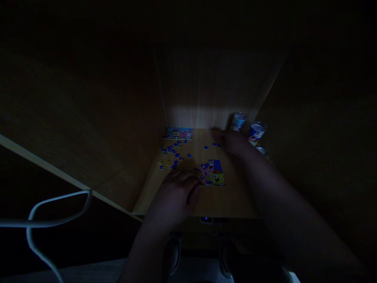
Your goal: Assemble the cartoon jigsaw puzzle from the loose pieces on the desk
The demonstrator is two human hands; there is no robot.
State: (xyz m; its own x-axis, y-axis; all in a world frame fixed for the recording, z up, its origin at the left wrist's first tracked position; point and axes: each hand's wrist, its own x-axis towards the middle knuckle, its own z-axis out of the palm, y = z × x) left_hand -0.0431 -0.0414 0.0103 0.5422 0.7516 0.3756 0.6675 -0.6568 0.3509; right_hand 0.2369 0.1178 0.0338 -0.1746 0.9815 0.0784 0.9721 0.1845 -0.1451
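The scene is very dark. On a small wooden desk lies a partly assembled cartoon jigsaw. My left hand rests palm down at the jigsaw's left edge, fingers curled toward it. My right hand reaches to the far right of the desk, near a few loose blue pieces; its fingers are too dim to read. A scatter of loose puzzle pieces lies at the left of the desk.
A printed reference picture lies at the back left. Two small printed cans stand at the back right. Wooden panels wall in the desk on three sides. A white cable loops at the lower left.
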